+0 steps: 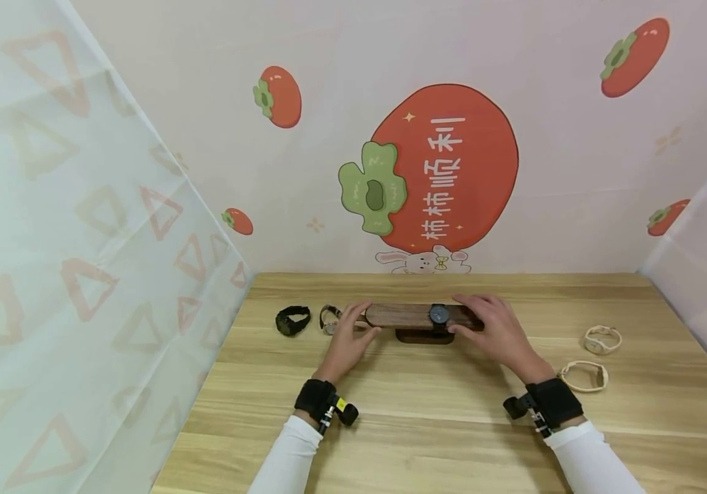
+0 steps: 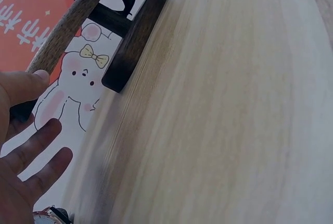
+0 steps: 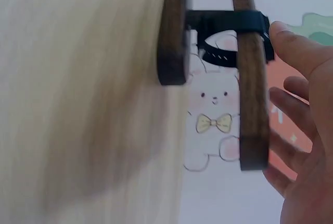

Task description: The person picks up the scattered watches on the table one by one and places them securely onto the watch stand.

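A dark wooden watch stand (image 1: 397, 315), a long rounded bar on a short post and base (image 1: 424, 337), stands toward the back of the table. A black watch (image 1: 439, 315) is strapped round its bar, right of the middle. My left hand (image 1: 351, 343) pinches the bar's left end, thumb on the near side; its other fingers (image 2: 44, 179) spread loosely below. From the right, my right hand (image 1: 502, 333) pinches the black watch, thumb (image 3: 294, 47) at its near edge. The index fingertip's exact contact is hidden.
Left of the stand lie a black watch (image 1: 292, 320) and a watch with a dark strap (image 1: 329, 320), partly behind my left hand. Two pale-strapped watches (image 1: 602, 339) (image 1: 585, 377) lie on the right. A printed cloth wall (image 1: 316, 165) rises behind the wooden table (image 1: 415, 439).
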`<state>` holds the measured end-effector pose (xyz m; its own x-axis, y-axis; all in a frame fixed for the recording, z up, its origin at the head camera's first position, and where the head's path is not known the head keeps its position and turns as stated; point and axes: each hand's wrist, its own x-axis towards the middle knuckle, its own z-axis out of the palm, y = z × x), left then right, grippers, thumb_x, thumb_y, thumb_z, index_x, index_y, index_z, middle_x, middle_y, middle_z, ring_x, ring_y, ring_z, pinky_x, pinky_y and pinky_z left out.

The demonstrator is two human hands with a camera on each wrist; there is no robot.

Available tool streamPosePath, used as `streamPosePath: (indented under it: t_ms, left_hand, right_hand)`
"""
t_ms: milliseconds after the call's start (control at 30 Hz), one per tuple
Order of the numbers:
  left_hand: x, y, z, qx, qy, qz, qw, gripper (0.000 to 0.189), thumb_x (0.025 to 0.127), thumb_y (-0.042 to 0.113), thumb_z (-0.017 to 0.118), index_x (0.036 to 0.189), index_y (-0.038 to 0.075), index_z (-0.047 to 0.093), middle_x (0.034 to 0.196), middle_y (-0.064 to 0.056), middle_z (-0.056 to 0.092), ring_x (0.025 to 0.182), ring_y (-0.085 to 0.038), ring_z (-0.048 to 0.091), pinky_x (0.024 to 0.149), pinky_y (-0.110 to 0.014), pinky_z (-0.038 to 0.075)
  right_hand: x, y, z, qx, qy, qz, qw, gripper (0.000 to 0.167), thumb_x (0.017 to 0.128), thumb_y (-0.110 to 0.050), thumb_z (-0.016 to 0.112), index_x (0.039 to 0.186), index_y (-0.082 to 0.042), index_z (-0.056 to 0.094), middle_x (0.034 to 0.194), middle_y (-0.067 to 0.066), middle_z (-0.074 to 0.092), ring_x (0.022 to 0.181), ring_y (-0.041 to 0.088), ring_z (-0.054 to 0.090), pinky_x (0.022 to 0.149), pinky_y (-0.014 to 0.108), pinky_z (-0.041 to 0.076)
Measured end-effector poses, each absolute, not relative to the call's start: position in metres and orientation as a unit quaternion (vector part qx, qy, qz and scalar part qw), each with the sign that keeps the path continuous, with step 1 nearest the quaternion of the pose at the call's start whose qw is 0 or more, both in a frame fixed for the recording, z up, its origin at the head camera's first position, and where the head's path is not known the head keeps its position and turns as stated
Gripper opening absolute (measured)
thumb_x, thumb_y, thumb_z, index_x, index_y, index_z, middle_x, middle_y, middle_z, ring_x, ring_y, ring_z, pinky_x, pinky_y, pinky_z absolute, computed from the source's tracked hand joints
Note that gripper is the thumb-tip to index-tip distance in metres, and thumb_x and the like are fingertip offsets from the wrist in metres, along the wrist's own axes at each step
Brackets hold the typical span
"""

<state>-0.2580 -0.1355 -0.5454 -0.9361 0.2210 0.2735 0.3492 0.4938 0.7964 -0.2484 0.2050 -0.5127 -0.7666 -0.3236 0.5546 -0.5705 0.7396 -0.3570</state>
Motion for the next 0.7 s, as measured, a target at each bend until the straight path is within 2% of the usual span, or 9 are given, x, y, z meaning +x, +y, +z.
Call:
streamPosePath:
  t_ms: [200,400,700]
  left_hand:
    - [-0.257,-0.136,-0.545,-0.175,-0.859,-0.476,0.071,0.063,0.102,0.021,0.074,0.16,0.017,0.049,0.153,-0.011,0.051,0.134,-0.03,0.055,0.106,-0.052,0.054]
    - [-0.258,-0.135,-0.546,-0.175,-0.857,-0.48,0.069,0.063,0.102,0.021,0.075,0.16,0.016,0.049,0.152,-0.011,0.052,0.134,-0.029,0.056,0.106,-0.051,0.055]
    - [-0.259,-0.135,-0.546,-0.174,-0.856,-0.483,0.067,0.065,0.102,0.018,0.075,0.159,0.007,0.048,0.155,-0.012,0.05,0.14,-0.033,0.053,0.107,-0.053,0.055]
  right_hand:
    - [-0.242,0.22,-0.503,0.243,-0.895,0.261,0.27,0.057,0.084,-0.021,0.092,0.135,-0.007,0.072,0.122,0.016,0.076,0.113,0.04,0.067,0.097,0.063,0.051]
    - [-0.233,0.238,-0.497,0.222,-0.901,0.252,0.276,0.048,0.087,-0.014,0.089,0.132,-0.005,0.074,0.124,0.019,0.076,0.114,0.042,0.066,0.099,0.064,0.05]
    - [-0.222,0.276,-0.499,0.207,-0.9,0.241,0.298,0.041,0.085,-0.002,0.086,0.124,-0.003,0.075,0.121,0.02,0.076,0.111,0.044,0.068,0.095,0.061,0.053]
